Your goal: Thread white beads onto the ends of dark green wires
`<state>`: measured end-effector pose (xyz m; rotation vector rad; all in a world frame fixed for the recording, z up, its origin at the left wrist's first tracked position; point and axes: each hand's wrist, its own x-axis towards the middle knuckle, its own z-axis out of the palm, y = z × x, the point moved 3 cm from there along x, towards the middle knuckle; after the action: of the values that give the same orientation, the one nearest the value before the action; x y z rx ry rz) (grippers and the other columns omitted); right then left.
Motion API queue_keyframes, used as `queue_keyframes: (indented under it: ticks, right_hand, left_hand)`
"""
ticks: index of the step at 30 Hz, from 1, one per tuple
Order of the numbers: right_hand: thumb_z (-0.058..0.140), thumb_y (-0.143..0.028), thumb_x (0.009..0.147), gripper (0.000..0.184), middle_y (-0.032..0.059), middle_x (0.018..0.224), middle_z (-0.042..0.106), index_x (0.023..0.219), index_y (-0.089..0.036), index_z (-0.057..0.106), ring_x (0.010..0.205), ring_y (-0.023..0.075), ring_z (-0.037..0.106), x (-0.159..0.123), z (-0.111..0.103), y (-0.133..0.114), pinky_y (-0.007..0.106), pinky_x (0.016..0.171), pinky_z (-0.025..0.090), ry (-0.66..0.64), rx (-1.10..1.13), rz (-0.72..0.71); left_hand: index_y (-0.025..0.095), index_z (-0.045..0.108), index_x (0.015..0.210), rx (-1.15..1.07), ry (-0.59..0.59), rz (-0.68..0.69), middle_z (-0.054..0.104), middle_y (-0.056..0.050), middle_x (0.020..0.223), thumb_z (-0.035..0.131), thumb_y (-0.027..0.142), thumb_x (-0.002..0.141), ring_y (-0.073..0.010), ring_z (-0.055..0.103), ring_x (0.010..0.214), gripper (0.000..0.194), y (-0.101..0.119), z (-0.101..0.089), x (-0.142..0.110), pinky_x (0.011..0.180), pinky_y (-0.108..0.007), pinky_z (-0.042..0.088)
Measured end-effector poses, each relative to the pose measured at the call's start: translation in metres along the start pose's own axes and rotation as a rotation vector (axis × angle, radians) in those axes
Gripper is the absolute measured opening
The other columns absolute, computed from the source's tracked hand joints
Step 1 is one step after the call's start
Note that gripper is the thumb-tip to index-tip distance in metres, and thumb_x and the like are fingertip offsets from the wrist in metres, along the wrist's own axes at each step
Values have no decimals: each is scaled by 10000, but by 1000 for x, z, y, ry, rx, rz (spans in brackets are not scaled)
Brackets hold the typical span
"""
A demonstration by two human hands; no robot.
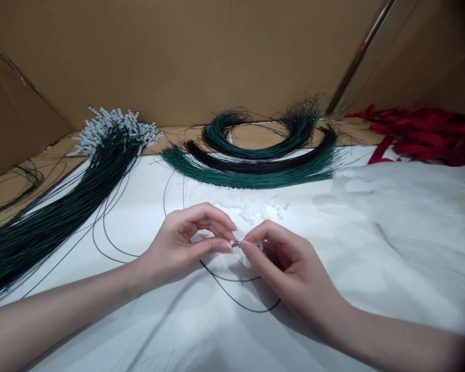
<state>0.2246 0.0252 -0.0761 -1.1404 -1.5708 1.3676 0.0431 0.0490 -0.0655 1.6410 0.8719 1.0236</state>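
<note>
My left hand (186, 243) and my right hand (282, 261) meet fingertip to fingertip over a white cloth (372, 248). Both pinch the ends of a thin dark cord (240, 302), which loops down below my fingers. A tiny pale piece shows between the fingertips; I cannot make out what it is. Small white beads (256, 209) lie scattered just beyond my hands.
A long bundle of dark green cords with white tips (77, 191) lies at the left. Curved bundles of green and black cords (256, 160) lie at the back. Red ribbons (426, 134) are piled at the far right. Cardboard walls (178, 57) enclose the area.
</note>
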Motion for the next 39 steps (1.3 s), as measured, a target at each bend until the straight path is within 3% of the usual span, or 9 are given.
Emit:
queue_keyframes:
  ticks: [39]
  right_hand:
    - [575, -267, 933, 183, -55, 597, 425, 769, -185, 580, 537, 88, 358, 0, 0, -3, 232, 488, 278, -4, -58, -45]
  left_hand:
    - [205, 684, 946, 65, 0, 49, 721, 6, 848, 743, 126, 829, -96, 691, 792, 153, -1, 1, -3, 716, -167, 559]
